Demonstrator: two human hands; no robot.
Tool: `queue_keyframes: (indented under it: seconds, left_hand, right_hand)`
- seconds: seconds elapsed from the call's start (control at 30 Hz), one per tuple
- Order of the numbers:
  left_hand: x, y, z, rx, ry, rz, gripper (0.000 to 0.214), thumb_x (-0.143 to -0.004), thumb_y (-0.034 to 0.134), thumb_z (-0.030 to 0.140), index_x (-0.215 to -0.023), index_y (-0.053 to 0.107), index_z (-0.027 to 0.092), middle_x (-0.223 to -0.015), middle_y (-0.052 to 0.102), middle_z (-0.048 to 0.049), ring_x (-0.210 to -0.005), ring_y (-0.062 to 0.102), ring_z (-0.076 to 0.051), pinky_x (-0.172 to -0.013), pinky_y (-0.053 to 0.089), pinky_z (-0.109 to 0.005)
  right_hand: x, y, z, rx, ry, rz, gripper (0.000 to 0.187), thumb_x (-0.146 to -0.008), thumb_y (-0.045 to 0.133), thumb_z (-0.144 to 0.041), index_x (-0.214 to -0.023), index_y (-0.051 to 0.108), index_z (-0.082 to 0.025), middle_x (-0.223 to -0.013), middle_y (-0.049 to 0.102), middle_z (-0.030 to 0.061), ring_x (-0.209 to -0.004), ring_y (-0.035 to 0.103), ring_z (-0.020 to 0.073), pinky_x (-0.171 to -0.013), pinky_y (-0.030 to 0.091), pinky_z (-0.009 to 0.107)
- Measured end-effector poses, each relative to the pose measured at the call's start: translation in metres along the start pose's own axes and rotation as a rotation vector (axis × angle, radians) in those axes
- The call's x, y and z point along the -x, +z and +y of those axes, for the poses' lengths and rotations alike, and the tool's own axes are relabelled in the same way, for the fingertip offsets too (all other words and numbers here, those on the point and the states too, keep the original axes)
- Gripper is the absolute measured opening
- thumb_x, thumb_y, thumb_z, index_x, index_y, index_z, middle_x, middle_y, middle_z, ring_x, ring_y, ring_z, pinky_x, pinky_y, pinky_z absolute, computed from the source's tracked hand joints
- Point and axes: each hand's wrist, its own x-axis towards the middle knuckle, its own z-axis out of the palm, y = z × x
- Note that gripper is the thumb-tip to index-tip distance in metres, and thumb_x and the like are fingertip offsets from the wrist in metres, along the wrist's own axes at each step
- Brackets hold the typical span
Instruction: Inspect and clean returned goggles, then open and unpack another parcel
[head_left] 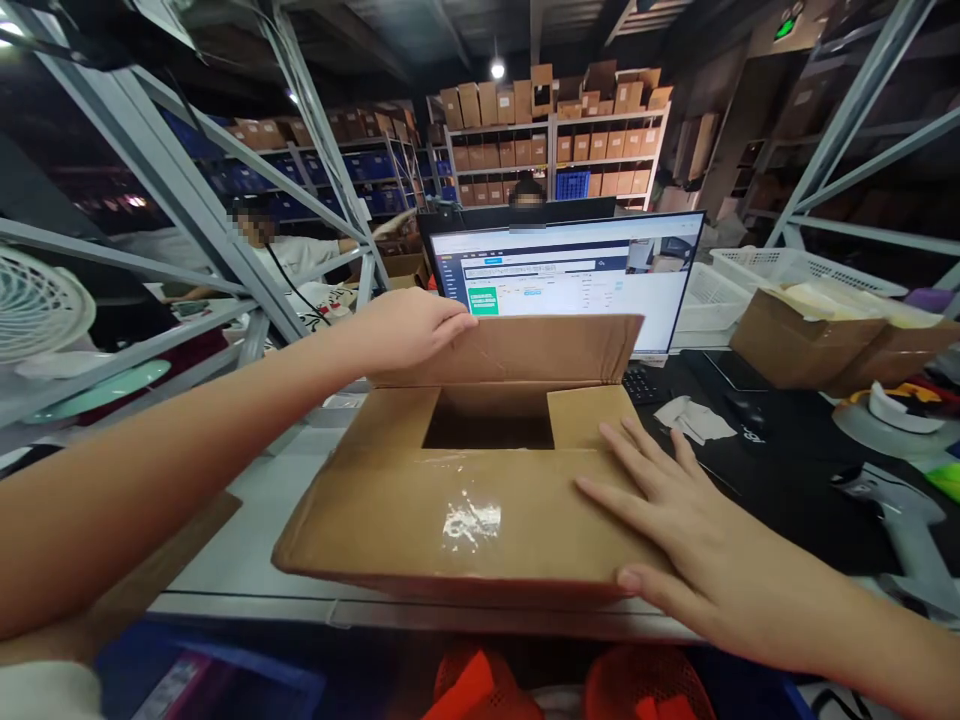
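A brown cardboard box (390, 510) stands on the white table in front of me, with a shiny strip of clear tape on its near flap. That near flap and the side flaps are folded inward, and a dark gap shows between them. The far flap (540, 350) stands up, and my left hand (412, 325) grips its upper left edge, fingers closed. My right hand (667, 530) lies with spread fingers on the right side of the box top, the thumb by the near edge. What is inside the box is too dark to make out.
Behind the box stands a lit monitor (562, 270). To the right are a black mat with a mouse (746, 415), crumpled paper (694, 420), a barcode scanner (900, 530) and open cartons (810, 340). Metal struts (195, 200) and a fan (41, 305) are at left, near another person.
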Motion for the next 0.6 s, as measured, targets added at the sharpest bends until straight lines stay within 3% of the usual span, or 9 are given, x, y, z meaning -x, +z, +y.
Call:
queue_keyframes:
  seconds: [0.1, 0.2, 0.27, 0.33, 0.43, 0.6]
  left_hand:
    - [-0.027, 0.028, -0.011, 0.069, -0.074, 0.071, 0.062, -0.100, 0.022, 0.058, -0.094, 0.070, 0.018, -0.096, 0.072, -0.0118, -0.088, 0.064, -0.028, -0.081, 0.047, -0.039]
    - [-0.050, 0.068, -0.016, 0.145, -0.047, 0.061, 0.058, -0.100, 0.027, 0.048, -0.120, 0.068, 0.013, -0.121, 0.068, -0.0157, -0.112, 0.061, -0.030, -0.100, 0.045, -0.041]
    - [-0.057, 0.086, -0.022, 0.205, -0.007, 0.013, 0.057, -0.097, 0.035, 0.046, -0.132, 0.064, 0.012, -0.131, 0.063, -0.0165, -0.123, 0.055, -0.028, -0.109, 0.040, -0.040]
    - [-0.056, 0.090, -0.030, 0.228, 0.040, -0.001, 0.057, -0.095, 0.040, 0.048, -0.131, 0.067, 0.013, -0.128, 0.062, -0.0159, -0.122, 0.055, -0.028, -0.111, 0.039, -0.039]
    - [-0.044, 0.082, -0.045, 0.214, 0.117, -0.037, 0.054, -0.094, 0.044, 0.051, -0.123, 0.073, 0.016, -0.120, 0.065, -0.0138, -0.111, 0.061, -0.026, -0.105, 0.043, -0.037]
    - [-0.010, 0.075, -0.055, 0.247, 0.134, -0.183, 0.061, -0.097, 0.038, 0.058, -0.131, 0.069, 0.017, -0.136, 0.065, -0.0125, -0.123, 0.060, -0.026, -0.109, 0.041, -0.034]
  right_hand:
    - [-0.013, -0.011, 0.000, 0.010, 0.069, -0.045, 0.074, -0.095, 0.059, -0.055, -0.161, 0.033, -0.030, -0.157, 0.044, 0.0178, -0.142, 0.044, 0.0400, -0.115, 0.028, 0.074]
    - [-0.029, -0.023, -0.006, 0.076, 0.136, 0.011, 0.093, -0.081, 0.073, -0.061, -0.157, 0.038, -0.020, -0.138, 0.058, 0.0188, -0.122, 0.059, 0.0382, -0.109, 0.043, 0.064]
    - [-0.033, -0.029, -0.016, 0.175, 0.131, 0.109, 0.091, -0.075, 0.078, -0.059, -0.149, 0.048, -0.015, -0.126, 0.063, 0.0189, -0.113, 0.062, 0.0386, -0.103, 0.050, 0.060]
    - [-0.029, -0.034, -0.031, 0.280, 0.085, 0.198, 0.072, -0.079, 0.077, -0.051, -0.138, 0.057, -0.015, -0.116, 0.066, 0.0181, -0.108, 0.063, 0.0388, -0.101, 0.051, 0.060]
    - [-0.010, -0.041, -0.053, 0.360, 0.041, 0.268, 0.047, -0.090, 0.065, -0.034, -0.135, 0.061, -0.022, -0.111, 0.071, 0.0148, -0.104, 0.066, 0.0366, -0.102, 0.053, 0.060]
    - [0.041, -0.024, -0.071, 0.304, -0.033, 0.371, 0.048, -0.098, 0.051, -0.030, -0.145, 0.056, -0.031, -0.120, 0.074, 0.0063, -0.113, 0.069, 0.0323, -0.102, 0.059, 0.050]
